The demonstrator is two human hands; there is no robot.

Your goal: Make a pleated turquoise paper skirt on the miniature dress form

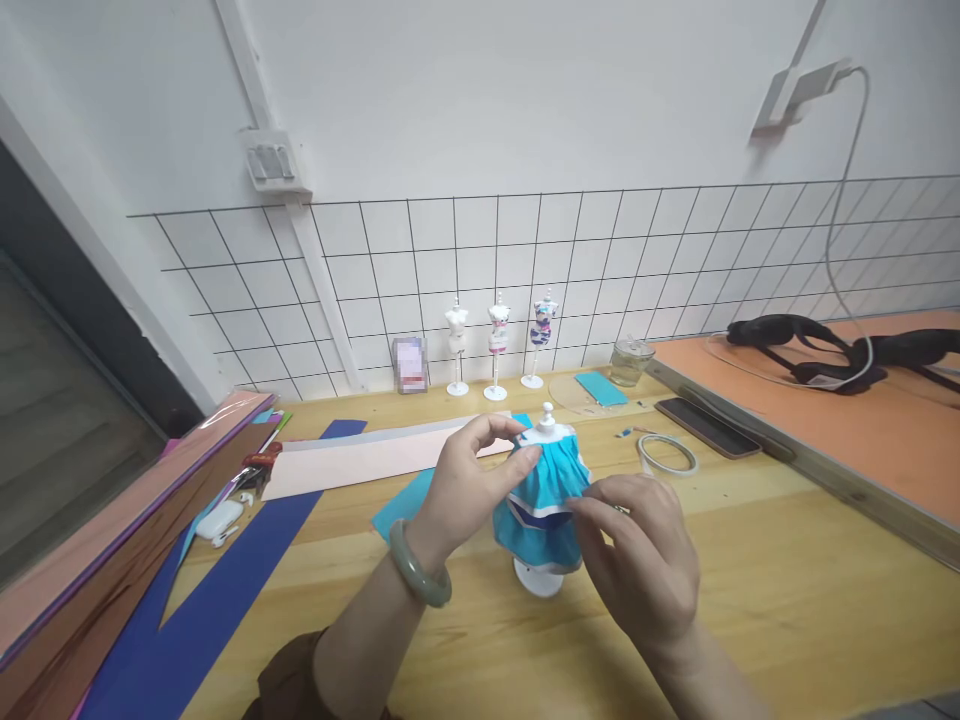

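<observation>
A miniature dress form (548, 424) stands upright on a white round base (538, 581). It wears a small tiered doll dress (553, 470) in bright blue, with white edging and a dark blue band between the tiers. My left hand (480, 470), with a green bangle on its wrist, grips the dress form's upper side, thumb on the front of the bodice. My right hand (641, 555) pinches the white-edged hem of the upper tier at its right side. Part of the lower tier's right edge lies behind my right fingers.
Three more miniature dress forms (497, 335) stand by the wall. Pink paper strips (390, 455), a dark blue strip (247, 590) and a blue sheet (405, 500) lie left. Right are a tape roll (667, 453), phone (708, 427) and glass (630, 362); white earbuds case (219, 520) far left.
</observation>
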